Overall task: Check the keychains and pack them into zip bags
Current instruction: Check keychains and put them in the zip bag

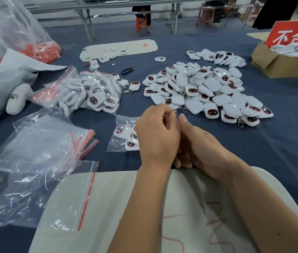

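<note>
- Covering the whole scene, the blue-clothed worktop (281, 136) is laid out in zones, which looks meant to keep unchecked, packed and rejected stock apart.
- To the far right a cardboard box (279, 67) with a red sign (294, 33) holds more white pieces; I judge it the reject bin.
- Centre right, the loose keychains (197, 88) lie heaped within arm's reach, probably the pile waiting for checking.
- On the left, empty zip bags (40, 150) are stacked flat, red seals together, so one can be drawn off at a time.
- Beyond them sit the filled bags (93, 92), set aside as done.
- Just in front of the person, the current zip bag (124, 136) lies on the cloth with a few keychains inside.
- The left hand (158, 136) is curled, fingertips pinching at the bag's top edge, apparently pressing the seal.
- The right hand (197, 143) lies alongside, fingers loosely extended; whether it grips anything I cannot tell.
</note>
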Action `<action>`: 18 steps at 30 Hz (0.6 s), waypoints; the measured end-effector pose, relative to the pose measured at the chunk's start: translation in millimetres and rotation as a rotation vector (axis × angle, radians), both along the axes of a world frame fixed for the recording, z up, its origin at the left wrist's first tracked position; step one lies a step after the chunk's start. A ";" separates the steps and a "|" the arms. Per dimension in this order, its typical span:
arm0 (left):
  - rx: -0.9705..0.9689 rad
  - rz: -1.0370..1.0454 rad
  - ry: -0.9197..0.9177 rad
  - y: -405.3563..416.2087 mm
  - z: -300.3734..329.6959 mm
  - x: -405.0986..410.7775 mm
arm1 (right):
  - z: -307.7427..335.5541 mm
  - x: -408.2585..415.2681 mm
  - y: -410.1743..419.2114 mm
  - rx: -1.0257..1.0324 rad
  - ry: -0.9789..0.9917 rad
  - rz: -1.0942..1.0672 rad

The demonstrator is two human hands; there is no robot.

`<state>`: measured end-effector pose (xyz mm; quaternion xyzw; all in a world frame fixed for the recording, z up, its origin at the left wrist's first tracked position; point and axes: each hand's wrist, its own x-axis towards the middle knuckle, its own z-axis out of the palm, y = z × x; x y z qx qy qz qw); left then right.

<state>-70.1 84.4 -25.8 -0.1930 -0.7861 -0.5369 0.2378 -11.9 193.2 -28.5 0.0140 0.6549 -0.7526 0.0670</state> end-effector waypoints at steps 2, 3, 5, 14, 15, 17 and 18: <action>0.001 -0.002 -0.013 0.9 -1.0 -0.3 | -2.6 -1.0 -2.5 0.058 0.044 -0.094; -0.003 -0.004 -0.026 1.2 -1.8 -1.3 | -4.1 -2.3 -3.1 0.083 0.070 -0.172; -0.034 -0.028 -0.079 2.0 -4.4 -3.6 | -6.4 -4.7 -0.8 0.186 0.127 -0.406; -0.268 -0.251 -0.302 10.7 -16.2 0.0 | -15.3 -7.5 28.9 1.516 -0.112 -0.522; -0.294 -0.262 -0.315 11.0 -17.2 -0.6 | -15.5 -8.1 27.0 1.535 -0.146 -0.469; -0.311 -0.268 -0.340 10.5 -18.1 -1.9 | -13.0 -7.8 24.9 1.475 -0.082 -0.539; -0.306 -0.269 -0.354 10.1 -18.2 -2.6 | -10.6 -6.1 24.0 1.405 -0.002 -0.638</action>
